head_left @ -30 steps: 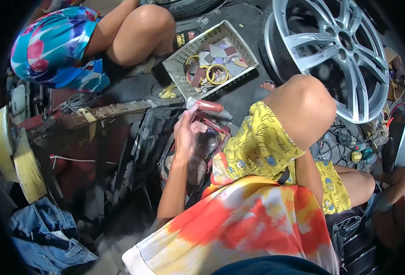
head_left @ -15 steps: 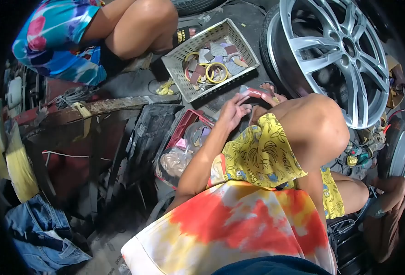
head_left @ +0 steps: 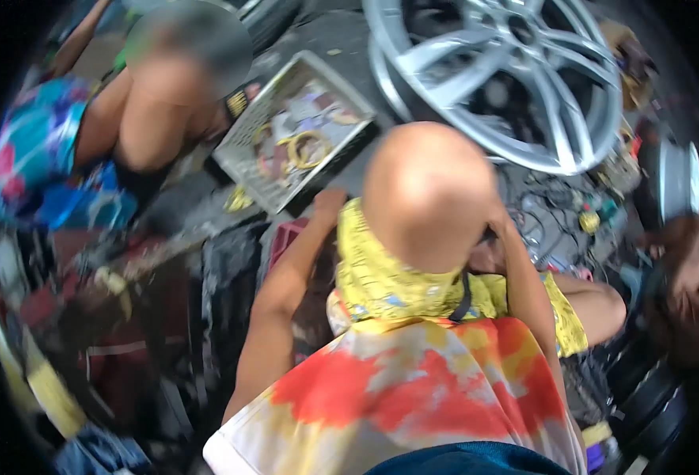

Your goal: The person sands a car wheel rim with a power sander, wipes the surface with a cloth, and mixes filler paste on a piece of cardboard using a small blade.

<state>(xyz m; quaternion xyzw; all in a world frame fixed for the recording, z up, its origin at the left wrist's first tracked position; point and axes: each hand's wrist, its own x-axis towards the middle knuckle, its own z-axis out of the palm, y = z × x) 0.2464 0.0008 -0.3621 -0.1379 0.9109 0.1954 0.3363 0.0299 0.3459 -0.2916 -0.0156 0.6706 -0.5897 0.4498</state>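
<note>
My left hand is beside the raised knee, just below the near end of the cream plastic basket. It is smeared by motion and its fingers are hidden, so I cannot make out whether it holds anything. On the other side of the knee, my right hand is mostly covered by the leg, and its fingers do not show. Inside the basket lie yellow rings and scraps of sandpaper-like sheet. A large silver alloy wheel stands beyond the knee.
A person in blue patterned clothes squats at the upper left. Tangled cables and small parts lie right of my knee. Another wheel is at the far right. A red crate sits partly behind my left arm.
My view has swung right and blurred. My hands, earlier together on a reddish object beyond the knee, are now apart on either side of it. The reddish object is out of sight.
</note>
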